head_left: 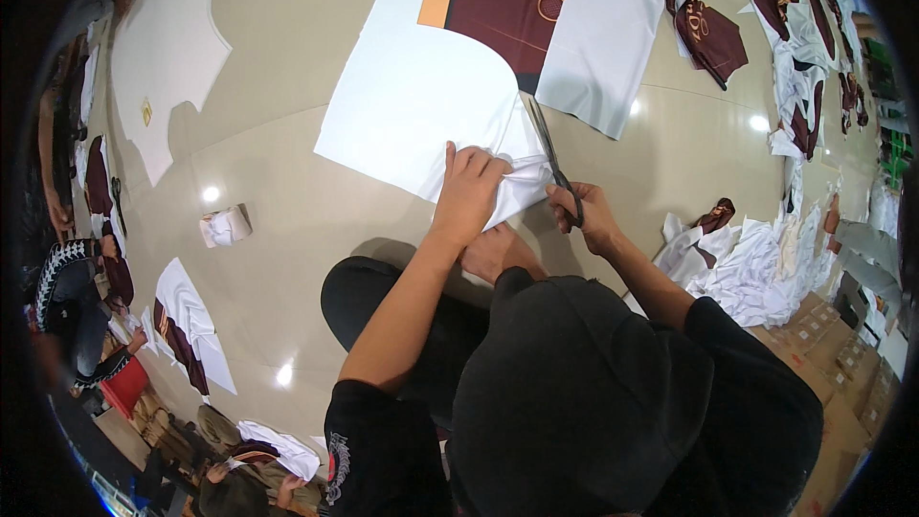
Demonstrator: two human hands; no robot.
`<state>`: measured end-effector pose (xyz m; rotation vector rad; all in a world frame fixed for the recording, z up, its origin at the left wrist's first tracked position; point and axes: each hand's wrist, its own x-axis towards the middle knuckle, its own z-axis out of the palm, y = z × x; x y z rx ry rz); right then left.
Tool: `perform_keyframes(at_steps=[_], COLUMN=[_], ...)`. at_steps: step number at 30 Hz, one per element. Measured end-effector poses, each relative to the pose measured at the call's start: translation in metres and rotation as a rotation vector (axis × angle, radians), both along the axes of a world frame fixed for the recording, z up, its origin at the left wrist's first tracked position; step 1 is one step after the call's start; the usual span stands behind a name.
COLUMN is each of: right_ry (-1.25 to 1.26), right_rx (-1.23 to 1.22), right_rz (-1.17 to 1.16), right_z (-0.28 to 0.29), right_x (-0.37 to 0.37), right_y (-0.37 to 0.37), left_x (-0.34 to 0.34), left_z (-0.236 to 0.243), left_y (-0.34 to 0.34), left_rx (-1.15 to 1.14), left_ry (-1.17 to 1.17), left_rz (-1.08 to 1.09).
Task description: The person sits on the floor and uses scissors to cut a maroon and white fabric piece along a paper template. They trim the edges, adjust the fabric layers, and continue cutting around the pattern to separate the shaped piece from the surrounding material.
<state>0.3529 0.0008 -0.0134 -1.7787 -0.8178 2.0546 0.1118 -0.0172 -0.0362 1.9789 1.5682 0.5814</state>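
A large sheet of white fabric (402, 96) with a maroon printed panel (488, 0) lies on the floor in front of me. My left hand (471, 187) is closed on its near edge, where the cloth is bunched into folds. In my right hand (586, 215) is a pair of dark scissors (552, 151), with fingers around the handles. The blades point away from me, beside the gathered cloth and close to the lower end of the maroon panel. A bare foot (498, 254) rests just below my left hand, partly covered by my forearm.
A white cut piece (163, 48) lies at the far left, and a small wrapped bundle (226, 227) nearer. A folded maroon piece (706, 35) lies far right. White scraps (747, 268) are heaped at right beside cardboard (828, 354). Other people work at both sides.
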Motion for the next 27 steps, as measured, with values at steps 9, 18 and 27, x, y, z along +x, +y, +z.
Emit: perform_keyframes(at_steps=[9, 18, 27], right_ry=[0.124, 0.084, 0.042], right_rx=[0.063, 0.093, 0.134], right_rz=[-0.044, -0.088, -0.089], right_z=[-0.005, -0.013, -0.014], right_x=[-0.034, -0.052, -0.055], right_y=[0.021, 0.028, 0.026], left_x=[-0.010, -0.012, -0.016], left_z=[0.006, 0.012, 0.012], left_y=[0.002, 0.003, 0.004], left_rx=[-0.051, -0.056, -0.060], left_ry=[-0.150, -0.146, -0.156], left_rz=[-0.012, -0.036, -0.056])
